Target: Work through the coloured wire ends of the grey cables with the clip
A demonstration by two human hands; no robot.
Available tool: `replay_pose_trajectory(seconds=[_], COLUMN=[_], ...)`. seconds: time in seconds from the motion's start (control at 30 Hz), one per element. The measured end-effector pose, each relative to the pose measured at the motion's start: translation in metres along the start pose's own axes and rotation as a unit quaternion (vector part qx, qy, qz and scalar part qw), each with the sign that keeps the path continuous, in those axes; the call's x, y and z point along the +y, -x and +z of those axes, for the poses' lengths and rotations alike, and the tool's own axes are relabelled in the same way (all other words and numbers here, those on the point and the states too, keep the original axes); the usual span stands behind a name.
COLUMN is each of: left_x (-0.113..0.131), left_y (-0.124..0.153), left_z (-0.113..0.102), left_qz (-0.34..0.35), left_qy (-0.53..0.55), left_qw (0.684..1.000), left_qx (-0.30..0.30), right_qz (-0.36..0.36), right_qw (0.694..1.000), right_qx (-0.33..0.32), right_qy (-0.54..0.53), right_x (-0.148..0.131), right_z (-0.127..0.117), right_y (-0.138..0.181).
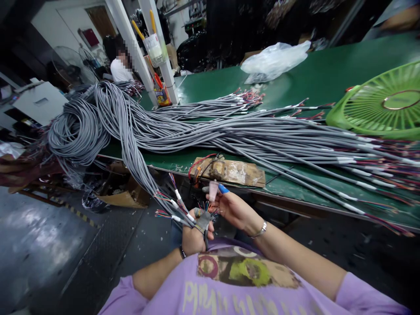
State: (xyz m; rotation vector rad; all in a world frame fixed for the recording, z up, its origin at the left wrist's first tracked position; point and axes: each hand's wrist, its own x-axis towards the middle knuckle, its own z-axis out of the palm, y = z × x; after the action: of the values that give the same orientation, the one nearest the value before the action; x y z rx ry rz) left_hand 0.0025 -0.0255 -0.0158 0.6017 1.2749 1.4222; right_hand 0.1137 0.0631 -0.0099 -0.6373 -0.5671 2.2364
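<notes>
My left hand is closed around the ends of several grey cables, close to my body. Grey wrapping covers part of its fingers. Thin coloured wires fan out of the cable end at its top. Right beside them is my right hand, with blue tape on one fingertip and pale pink wrapping on another finger. Its fingers are bent together at the wires; what lies between them is too small to make out. More cable ends with white sleeves and bare coloured wires hang left of my left hand.
On the green table lie long bundles of grey cable, coiled at the left. A wooden block with wiring sits at the front edge. A green fan and a plastic bag are farther right. A person sits at back left.
</notes>
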Motion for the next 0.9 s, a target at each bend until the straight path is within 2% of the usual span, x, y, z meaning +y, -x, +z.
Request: replay_pose_trajectory(seconds=[0.13,0.3,0.47,0.9], left_x=[0.002,0.005,0.002,-0.003], left_y=[-0.001,-0.005,-0.009,-0.009], left_z=[0.002,0.01,0.013,0.009], left_qz=[0.022,0.037,0.059,0.047], left_qy=[0.01,-0.014,-0.039,-0.047], left_qw=[1.0,0.999,0.997,0.998], left_qx=[-0.011,-0.009,-0.005,-0.001], right_qz=[-0.022,-0.016,-0.019,-0.024], right_qw=[1.0,0.999,0.999,0.995], right_qx=[0.011,0.03,0.021,0.065], right_qy=[0.012,-0.018,-0.037,-0.073], right_x=[-0.002,0.0,0.002,0.005], right_z=[0.002,0.002,0.006,0.006], right_y=[-0.002,-0.005,-0.006,-0.011])
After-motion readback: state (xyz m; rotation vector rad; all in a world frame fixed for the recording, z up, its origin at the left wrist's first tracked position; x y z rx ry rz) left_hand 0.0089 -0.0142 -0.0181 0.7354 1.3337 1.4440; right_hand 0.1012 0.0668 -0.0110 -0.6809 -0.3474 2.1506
